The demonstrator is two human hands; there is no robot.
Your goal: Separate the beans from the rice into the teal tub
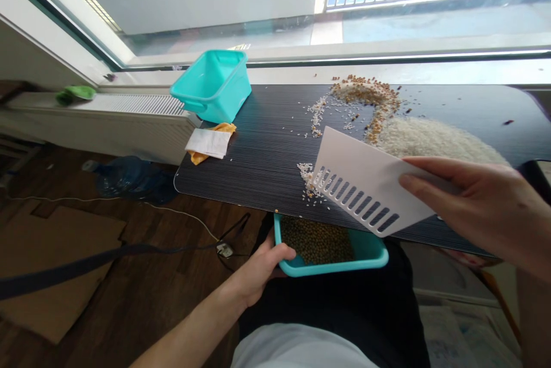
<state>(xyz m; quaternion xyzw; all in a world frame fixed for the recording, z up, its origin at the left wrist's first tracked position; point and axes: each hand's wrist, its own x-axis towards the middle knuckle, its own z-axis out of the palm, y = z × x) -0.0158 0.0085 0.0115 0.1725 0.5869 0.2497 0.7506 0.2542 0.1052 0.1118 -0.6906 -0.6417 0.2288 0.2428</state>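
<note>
My right hand [477,207] grips a white slotted scraper [365,184], its slotted edge tilted down onto the dark table [258,155] near the front edge. A small heap of white rice grains [307,175] lies by the scraper's left corner. My left hand [262,264] holds the corner of a teal bin [370,253] just under the table's front edge; the bin holds greenish-brown beans [316,241]. A large rice pile [426,138] and a tan band of beans or corn [370,95] lie behind the scraper.
A second, empty teal bin [213,84] sits tilted at the table's back left corner. A white paper on an orange cloth [210,143] lies at the left edge. A radiator [107,121], cardboard [51,264] and cables [129,250] are on the left.
</note>
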